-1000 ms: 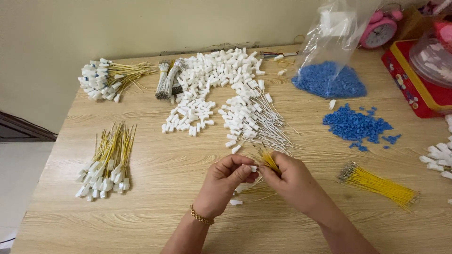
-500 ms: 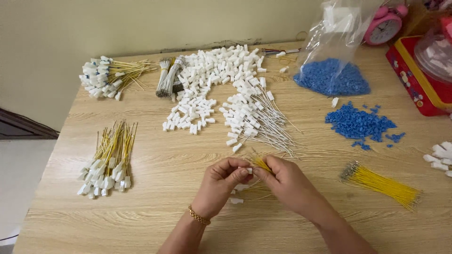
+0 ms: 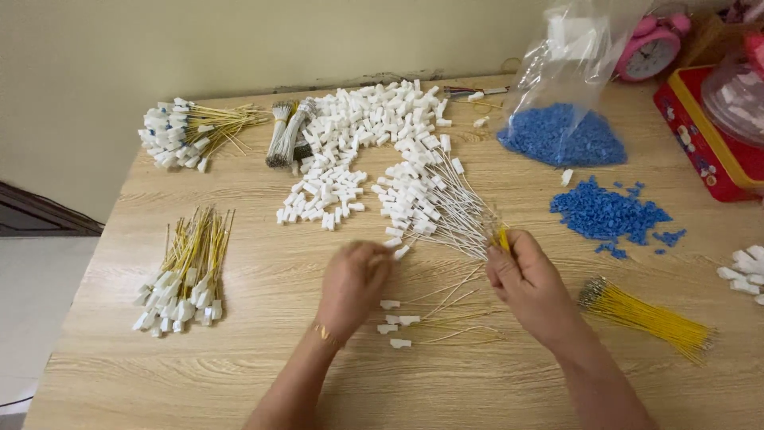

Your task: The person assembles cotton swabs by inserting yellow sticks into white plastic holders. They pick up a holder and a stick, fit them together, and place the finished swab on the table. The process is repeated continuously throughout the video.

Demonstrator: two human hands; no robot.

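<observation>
The right hand (image 3: 532, 280) pinches a short yellow wire (image 3: 504, 238) between closed fingers, near the middle of the table (image 3: 239, 374). The left hand (image 3: 354, 283) is blurred; I cannot tell whether its fingers grip anything. Between the hands lie four white connectors (image 3: 395, 322) with thin wires. Two blue bead piles (image 3: 603, 213) lie far right, one yellow wire bundle (image 3: 649, 317) just right. Bare wood stays along the near edge.
</observation>
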